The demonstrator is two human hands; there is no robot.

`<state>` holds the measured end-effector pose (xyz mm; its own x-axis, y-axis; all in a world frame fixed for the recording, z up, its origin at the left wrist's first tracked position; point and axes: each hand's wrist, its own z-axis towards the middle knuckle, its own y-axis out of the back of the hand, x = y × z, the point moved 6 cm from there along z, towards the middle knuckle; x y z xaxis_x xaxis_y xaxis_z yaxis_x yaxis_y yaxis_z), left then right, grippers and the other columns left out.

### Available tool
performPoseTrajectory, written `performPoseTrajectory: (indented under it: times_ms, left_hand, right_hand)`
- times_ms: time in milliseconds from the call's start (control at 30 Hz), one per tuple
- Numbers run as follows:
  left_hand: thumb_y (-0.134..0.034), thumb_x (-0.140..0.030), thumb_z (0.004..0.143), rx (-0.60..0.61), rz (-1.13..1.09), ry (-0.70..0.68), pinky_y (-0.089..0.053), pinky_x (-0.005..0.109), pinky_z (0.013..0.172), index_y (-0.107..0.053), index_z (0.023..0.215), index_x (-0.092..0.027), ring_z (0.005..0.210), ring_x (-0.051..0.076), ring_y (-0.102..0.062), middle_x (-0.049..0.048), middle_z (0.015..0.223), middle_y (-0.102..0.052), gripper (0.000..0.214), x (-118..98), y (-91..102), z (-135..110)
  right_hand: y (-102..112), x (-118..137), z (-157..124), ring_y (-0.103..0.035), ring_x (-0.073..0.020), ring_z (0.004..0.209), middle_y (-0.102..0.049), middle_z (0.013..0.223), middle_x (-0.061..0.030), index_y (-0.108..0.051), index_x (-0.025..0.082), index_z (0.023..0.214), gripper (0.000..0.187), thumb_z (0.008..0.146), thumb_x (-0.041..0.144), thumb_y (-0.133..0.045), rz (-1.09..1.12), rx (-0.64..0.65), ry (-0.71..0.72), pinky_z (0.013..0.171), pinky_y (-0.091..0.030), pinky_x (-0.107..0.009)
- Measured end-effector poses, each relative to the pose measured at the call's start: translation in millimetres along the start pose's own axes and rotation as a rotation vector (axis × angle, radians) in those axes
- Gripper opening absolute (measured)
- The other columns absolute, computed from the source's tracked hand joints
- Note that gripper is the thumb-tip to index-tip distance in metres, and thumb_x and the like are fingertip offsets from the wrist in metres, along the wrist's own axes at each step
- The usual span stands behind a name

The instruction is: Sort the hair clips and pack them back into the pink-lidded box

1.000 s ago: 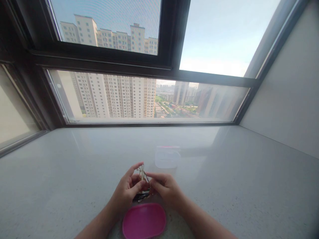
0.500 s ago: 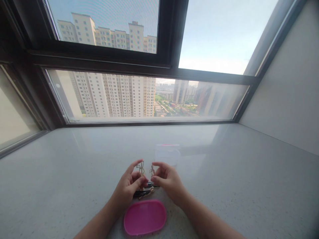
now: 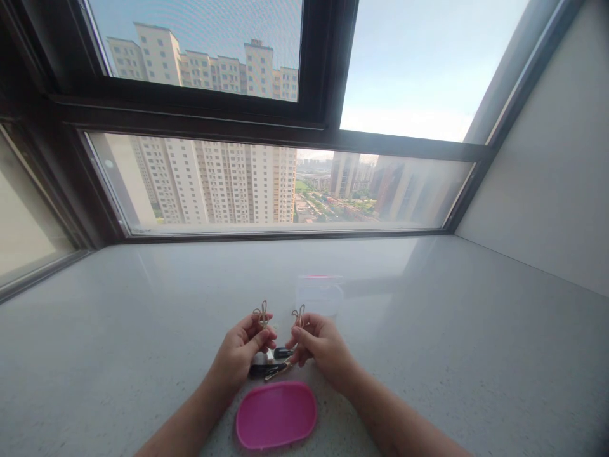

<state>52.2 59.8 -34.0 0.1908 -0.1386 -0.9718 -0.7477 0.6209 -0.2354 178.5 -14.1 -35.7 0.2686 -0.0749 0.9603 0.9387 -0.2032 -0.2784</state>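
Observation:
My left hand point(image 3: 236, 353) pinches a gold wire bow-shaped hair clip point(image 3: 263, 311) between thumb and fingers, its loops standing above the fingertips. A similar gold bow hair clip point(image 3: 299, 313) is held upright in my right hand point(image 3: 323, 346), a short gap to the right of the first. Below and between the hands, black hair clips point(image 3: 264, 370) and a slim gold-coloured clip point(image 3: 277, 372) lie on the pale surface, partly covered by my fingers. Nearest my body is a shallow pink oval tray point(image 3: 276, 416), just under the hands.
A clear zip bag point(image 3: 320, 295) with a pink seal line lies flat beyond my right hand. The speckled pale sill point(image 3: 143, 330) runs up to a dark-framed window point(image 3: 238, 238). A white wall point(image 3: 547, 190) bounds the right side.
Both gold clips have turned in my fingers, their loops now pointing up more. My left hand shifted slightly left, and more of the black clips shows.

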Motion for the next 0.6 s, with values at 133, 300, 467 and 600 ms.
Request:
performPoseTrajectory:
  times_ms: [133,300,467,600]
  left_hand:
    - [-0.064,-0.028,0.072,-0.034,-0.041,-0.056,-0.039,0.019,0.051,-0.054,0.104,-0.017,0.053,0.008,-0.049,-0.0026,0.064,-0.057,0.035,-3.3,1.4,0.3]
    - [-0.058,-0.028,0.078,-0.028,-0.091,-0.066,-0.036,0.019,0.053,-0.051,0.107,-0.019,0.053,0.008,-0.047,-0.0037,0.063,-0.055,0.031,-5.7,0.6,-1.5]
    - [-0.055,-0.028,0.079,-0.008,-0.115,-0.034,-0.034,0.02,0.051,-0.047,0.108,-0.017,0.051,0.008,-0.046,-0.0028,0.062,-0.055,0.032,-4.4,-0.4,-2.9]
    - [-0.055,-0.027,0.078,0.008,-0.126,-0.022,-0.033,0.02,0.049,-0.047,0.108,-0.016,0.049,0.008,-0.045,-0.0023,0.061,-0.056,0.032,-4.4,-0.8,-2.9]
  right_hand:
    - [-0.7,-1.7,0.0,-0.058,-0.012,0.039,-0.063,0.057,-0.0012,-0.046,0.016,0.078,0.035,0.072,0.047,-0.06,-0.031,0.018,-0.009,0.034,-0.036,-0.016]
    - [-1.5,-1.9,-0.2,-0.055,-0.0107,0.036,-0.063,0.055,-0.001,-0.049,0.015,0.085,0.041,0.07,0.051,-0.061,-0.039,0.01,-0.058,0.031,-0.034,-0.015]
    - [-0.4,-5.1,-0.6,-0.06,-0.0132,0.044,-0.064,0.059,-0.0033,-0.057,0.011,0.08,0.042,0.062,0.049,-0.068,-0.038,-0.011,-0.111,0.037,-0.041,-0.018]
    - [-1.1,-6.7,-0.5,-0.061,-0.014,0.046,-0.064,0.059,-0.0033,-0.058,0.011,0.077,0.04,0.064,0.047,-0.067,-0.045,0.012,-0.123,0.039,-0.042,-0.019]
